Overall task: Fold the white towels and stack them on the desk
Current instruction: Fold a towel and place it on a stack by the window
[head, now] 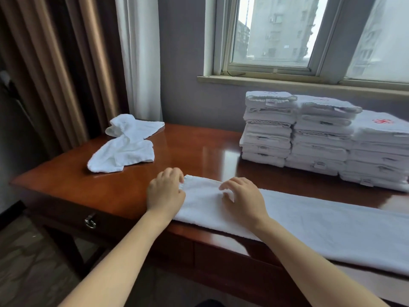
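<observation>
White towel (309, 227) end in curled fingers of left hand (164, 192) and right hand (243, 196), apparently; red emblem (382, 121) atop folded stack (376, 151) illegible.

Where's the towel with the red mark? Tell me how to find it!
Look under the big window at the three stacks of folded white towels on the shiny brown wooden desk. Go to the rightmost stack: only its top towel carries a red stitched emblem.
</observation>
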Demonstrator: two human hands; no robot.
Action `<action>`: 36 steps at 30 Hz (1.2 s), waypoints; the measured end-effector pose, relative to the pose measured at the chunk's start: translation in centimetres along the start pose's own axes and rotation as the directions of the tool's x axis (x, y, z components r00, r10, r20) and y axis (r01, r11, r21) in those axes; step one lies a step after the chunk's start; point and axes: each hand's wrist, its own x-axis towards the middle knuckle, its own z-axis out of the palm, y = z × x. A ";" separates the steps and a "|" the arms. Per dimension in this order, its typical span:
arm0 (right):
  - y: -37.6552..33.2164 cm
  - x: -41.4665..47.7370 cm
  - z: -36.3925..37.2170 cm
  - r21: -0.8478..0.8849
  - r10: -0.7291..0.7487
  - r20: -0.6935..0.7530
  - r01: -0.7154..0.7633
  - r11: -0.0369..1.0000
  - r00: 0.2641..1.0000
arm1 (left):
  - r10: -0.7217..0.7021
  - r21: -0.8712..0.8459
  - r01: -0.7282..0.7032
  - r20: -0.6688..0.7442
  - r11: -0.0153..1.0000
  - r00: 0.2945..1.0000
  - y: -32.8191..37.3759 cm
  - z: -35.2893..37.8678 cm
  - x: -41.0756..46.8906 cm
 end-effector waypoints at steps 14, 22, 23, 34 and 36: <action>2.3 -1.9 -0.9 -0.215 0.239 0.439 -0.157 0.964 0.866 | 0.191 -0.032 -0.201 0.489 0.979 0.851 3.8 4.5 0.1; -2.3 1.4 3.5 -0.189 0.184 0.400 -0.116 0.975 0.898 | 0.139 0.037 -0.184 0.517 0.982 0.845 -2.9 2.8 1.6; -3.0 1.8 4.0 -0.178 0.172 0.395 -0.108 0.978 0.902 | 0.128 0.050 -0.180 0.521 0.982 0.844 -3.8 2.6 1.8; -1.2 0.3 1.4 -0.081 0.085 0.391 -0.058 0.995 0.916 | -0.009 0.178 -0.104 0.539 0.979 0.843 -2.7 1.5 2.6; 1.1 -1.4 -0.6 -0.120 0.113 0.352 -0.075 0.990 0.929 | 0.030 0.144 -0.117 0.497 0.983 0.867 0.5 1.9 2.0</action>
